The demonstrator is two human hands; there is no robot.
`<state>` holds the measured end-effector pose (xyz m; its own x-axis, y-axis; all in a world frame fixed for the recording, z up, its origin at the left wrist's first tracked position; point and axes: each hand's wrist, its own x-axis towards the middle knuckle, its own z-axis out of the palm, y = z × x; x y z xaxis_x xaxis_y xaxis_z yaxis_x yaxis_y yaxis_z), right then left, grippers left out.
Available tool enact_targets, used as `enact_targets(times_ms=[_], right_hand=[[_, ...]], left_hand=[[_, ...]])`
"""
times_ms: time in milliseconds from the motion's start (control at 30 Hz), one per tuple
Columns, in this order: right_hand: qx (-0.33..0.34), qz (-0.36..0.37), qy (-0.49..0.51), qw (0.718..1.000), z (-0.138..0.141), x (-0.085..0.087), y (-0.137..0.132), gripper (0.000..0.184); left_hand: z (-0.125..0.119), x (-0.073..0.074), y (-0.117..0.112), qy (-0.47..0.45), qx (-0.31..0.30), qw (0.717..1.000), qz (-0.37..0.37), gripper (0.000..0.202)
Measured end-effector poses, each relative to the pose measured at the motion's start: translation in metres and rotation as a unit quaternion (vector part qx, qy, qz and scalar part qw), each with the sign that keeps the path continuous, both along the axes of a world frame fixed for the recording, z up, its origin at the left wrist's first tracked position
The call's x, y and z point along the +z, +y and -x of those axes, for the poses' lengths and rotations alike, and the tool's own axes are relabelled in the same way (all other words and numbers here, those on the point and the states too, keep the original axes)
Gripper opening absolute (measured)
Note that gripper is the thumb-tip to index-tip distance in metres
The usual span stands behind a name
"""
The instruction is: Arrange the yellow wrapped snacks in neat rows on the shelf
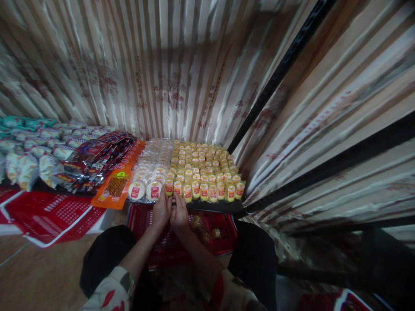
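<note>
Both my hands meet at the front edge of a dark shelf [207,206]. My left hand [162,211] has its fingers closed at the lower part of a small yellow wrapped snack [169,187] with a red label. Beside it, my right hand [180,214] is closed at the base of the neighbouring wrapped snack [177,187]; a dark ring-like band shows on a finger. Behind the fingers, rows of the same yellow snacks [204,166] stand closely packed. Round white wrapped snacks [154,190] with red labels line up just left of my left hand.
An orange packet [113,185], dark packets [100,160] and white bags [29,166] fill the shelf leftward. Below sits a red basket [227,242] with a few yellow packets, between my knees. Another red basket [61,211] stands left. Black poles [279,77] and pleated curtain [181,65] close in the shelf.
</note>
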<state>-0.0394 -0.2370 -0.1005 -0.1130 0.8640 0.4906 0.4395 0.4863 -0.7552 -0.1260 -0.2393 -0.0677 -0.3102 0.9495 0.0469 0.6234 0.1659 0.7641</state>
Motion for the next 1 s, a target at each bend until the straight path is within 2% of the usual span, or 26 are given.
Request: enact_targets(times_ms=[200,367,467,567,667,767,867,933,1000], right_hand=[[0.007,-0.005,0.006,1.0,-0.003,0.003,-0.008,0.046],[0.004,0.021,0.002,1.0,-0.01,0.002,-0.024,0.038],[0.019,0.051,-0.018,0.998,-0.02,-0.005,-0.036,0.037],[0.025,0.107,-0.075,0.991,-0.033,-0.015,-0.044,0.035],[0.034,0.226,-0.183,0.956,-0.047,-0.026,-0.042,0.034],[0.049,0.323,-0.256,0.91,-0.062,-0.039,-0.032,0.028],[0.067,0.369,-0.274,0.886,-0.078,-0.055,-0.018,0.02],[0.076,0.393,-0.276,0.874,-0.09,-0.066,-0.009,0.016],[0.079,0.411,-0.269,0.867,-0.1,-0.075,-0.002,0.014]], left_hand=[[-0.003,-0.005,-0.01,0.011,0.003,1.0,-0.023,0.036],[-0.007,-0.014,-0.027,0.0,-0.032,0.999,-0.04,0.028],[-0.013,-0.02,-0.038,0.004,-0.051,0.999,-0.01,0.027],[-0.021,-0.034,-0.044,0.022,-0.076,0.995,0.063,0.027],[-0.029,-0.056,-0.044,0.039,-0.11,0.982,0.147,0.027],[-0.038,-0.078,-0.041,0.002,-0.169,0.963,0.21,0.024],[-0.049,-0.094,-0.037,-0.045,-0.206,0.947,0.24,0.021],[-0.058,-0.102,-0.034,-0.052,-0.207,0.944,0.25,0.022],[-0.066,-0.11,-0.031,-0.118,-0.191,0.937,0.267,0.022]])
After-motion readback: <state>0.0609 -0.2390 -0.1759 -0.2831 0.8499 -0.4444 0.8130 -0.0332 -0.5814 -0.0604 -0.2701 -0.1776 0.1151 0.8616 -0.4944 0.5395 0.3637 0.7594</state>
